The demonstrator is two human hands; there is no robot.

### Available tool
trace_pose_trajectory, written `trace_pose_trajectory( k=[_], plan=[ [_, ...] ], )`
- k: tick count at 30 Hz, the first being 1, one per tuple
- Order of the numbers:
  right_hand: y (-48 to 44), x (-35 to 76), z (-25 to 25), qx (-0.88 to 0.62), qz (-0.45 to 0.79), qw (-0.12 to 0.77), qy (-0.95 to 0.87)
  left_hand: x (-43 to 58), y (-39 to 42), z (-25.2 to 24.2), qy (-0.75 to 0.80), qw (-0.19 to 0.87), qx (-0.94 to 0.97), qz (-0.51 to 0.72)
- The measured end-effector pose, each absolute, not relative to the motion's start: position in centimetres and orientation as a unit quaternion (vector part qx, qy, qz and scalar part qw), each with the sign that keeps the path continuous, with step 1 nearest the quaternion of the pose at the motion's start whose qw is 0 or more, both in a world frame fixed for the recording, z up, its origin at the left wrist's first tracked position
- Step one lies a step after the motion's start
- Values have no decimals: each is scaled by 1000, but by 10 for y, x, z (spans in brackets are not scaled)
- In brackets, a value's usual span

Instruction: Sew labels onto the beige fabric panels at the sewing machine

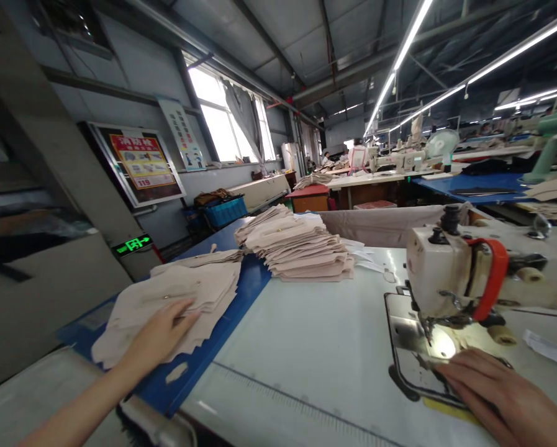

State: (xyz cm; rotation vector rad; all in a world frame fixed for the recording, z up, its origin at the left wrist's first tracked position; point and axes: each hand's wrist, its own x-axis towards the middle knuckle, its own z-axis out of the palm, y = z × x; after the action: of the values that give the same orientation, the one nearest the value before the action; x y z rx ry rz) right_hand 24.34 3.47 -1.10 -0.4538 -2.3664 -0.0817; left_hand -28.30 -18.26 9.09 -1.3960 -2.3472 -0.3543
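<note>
My left hand [166, 332] lies on a pile of beige fabric pieces [143, 304], its fingers stretched out over the top piece. The top piece has a slit-like mark and small shiny metal spots. My right hand [497, 388] is at the metal plate [403, 329] of a white sewing machine [434, 267], just in front of the lit needle area. Its fingers are pressed together, pointing left; what lies under the fingertips I cannot make out. A taller stack of beige fabric pieces [301, 245] sits further back, between the two hands.
A ruler strip [301, 403] runs along the pale tabletop [306, 335]. White strips [364, 254] lie beside the taller stack, another strip [551, 349] right of the machine. A red guard [492, 279] is on the machine head. A blue crate [225, 211] stands by the wall.
</note>
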Motion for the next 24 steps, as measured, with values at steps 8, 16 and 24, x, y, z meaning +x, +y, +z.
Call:
trace_pose_trajectory(
  k=[8, 16, 24],
  plan=[
    [33, 243, -2, -172, -69, 367, -912, -268, -160, 118, -839, 178, -492, -148],
    [31, 242, -5, -183, -44, 369, -910, -260, -166, 161, -858, 330, -313, -240],
    [25, 239, -1, -254, 61, 292, -920, -153, -136, 91, -673, 204, -698, -137]
  ],
)
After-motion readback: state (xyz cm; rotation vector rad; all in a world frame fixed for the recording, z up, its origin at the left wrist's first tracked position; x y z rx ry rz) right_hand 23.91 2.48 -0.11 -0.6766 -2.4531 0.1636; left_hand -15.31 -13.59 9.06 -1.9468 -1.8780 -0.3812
